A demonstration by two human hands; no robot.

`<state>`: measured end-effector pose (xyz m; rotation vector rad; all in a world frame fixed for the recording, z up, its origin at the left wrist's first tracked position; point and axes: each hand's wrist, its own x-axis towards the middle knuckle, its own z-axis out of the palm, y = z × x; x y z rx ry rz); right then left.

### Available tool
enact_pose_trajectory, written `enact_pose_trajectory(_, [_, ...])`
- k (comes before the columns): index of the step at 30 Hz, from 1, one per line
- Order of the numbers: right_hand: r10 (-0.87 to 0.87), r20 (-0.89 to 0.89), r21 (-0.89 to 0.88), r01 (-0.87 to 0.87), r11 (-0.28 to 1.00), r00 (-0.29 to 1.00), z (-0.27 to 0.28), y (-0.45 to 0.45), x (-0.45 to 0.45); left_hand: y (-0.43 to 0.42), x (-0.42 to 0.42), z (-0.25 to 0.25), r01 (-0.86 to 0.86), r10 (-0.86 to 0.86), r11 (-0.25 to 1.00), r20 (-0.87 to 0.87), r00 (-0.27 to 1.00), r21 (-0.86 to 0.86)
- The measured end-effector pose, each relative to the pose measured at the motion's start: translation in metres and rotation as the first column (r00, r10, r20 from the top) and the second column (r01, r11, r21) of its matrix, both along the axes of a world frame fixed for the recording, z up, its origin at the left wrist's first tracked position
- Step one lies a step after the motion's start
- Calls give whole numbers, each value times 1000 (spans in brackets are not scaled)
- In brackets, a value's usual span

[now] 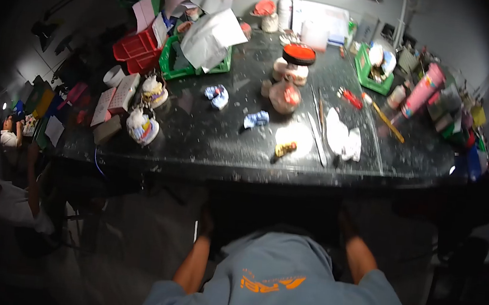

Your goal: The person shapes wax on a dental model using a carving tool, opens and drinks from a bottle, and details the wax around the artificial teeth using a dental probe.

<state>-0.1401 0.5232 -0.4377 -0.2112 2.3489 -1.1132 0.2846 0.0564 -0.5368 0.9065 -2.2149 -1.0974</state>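
Both arms hang down below the front edge of the dark workbench (225,165). My left hand (206,222) is in deep shadow at the left, its fingers not distinguishable. My right hand (347,224) is equally dark at the right, and whether it holds anything is hidden. On the bench ahead lie a small yellow-and-dark piece (285,149), a crumpled blue-and-white piece (256,119), a long metal hand tool (317,139) and a crumpled white tissue (340,135). Behind them stands a rounded glass jar (285,97) with something pinkish in it.
Two dental-looking models (142,126) stand at the left, near a green basket (196,71) with papers and red bins (139,51). An orange-red round container (298,54) is at the back. On the right are a yellow-handled brush (390,122), a green tray (373,76) and a pink cylinder (424,87).
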Motion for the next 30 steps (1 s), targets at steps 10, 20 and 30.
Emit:
enact_pose_trajectory(10, [688, -13, -75, -686, 723, 726, 269, -100, 62, 136, -118, 356, 634, -672, 735, 124, 730, 241])
enact_pose_trajectory(20, [868, -297, -175, -916, 361, 399, 281, -179, 179, 175, -181, 343, 808, -854, 445, -87, 512, 385])
enact_pose_trajectory(30, [824, -315, -531, -807, 259, 472, 359, -154, 180, 178, -192, 370, 813, -817, 497, -152, 556, 303])
